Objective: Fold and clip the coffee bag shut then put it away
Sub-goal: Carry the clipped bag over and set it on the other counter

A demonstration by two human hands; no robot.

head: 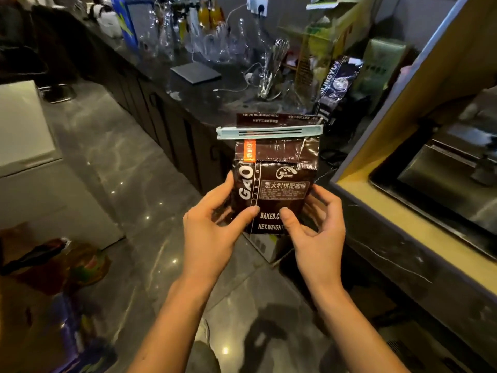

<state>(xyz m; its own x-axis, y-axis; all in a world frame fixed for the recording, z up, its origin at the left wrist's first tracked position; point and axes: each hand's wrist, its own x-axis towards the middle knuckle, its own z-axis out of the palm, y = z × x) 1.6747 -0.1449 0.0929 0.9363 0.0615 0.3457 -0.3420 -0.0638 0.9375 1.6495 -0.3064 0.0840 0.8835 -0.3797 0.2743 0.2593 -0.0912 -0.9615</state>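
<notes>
I hold a dark brown coffee bag upright in front of me, above the floor. Its top is folded over, and a pale blue bar clip is clamped across the fold. My left hand grips the bag's lower left side, thumb on the front. My right hand holds the lower right side, thumb pressed on the front near the bottom print.
A dark stone counter runs behind the bag, crowded with glassware, a whisk, cables, a grey pad and another dark coffee bag. A yellow-edged shelf unit stands at right. Bags lie on the floor at lower left.
</notes>
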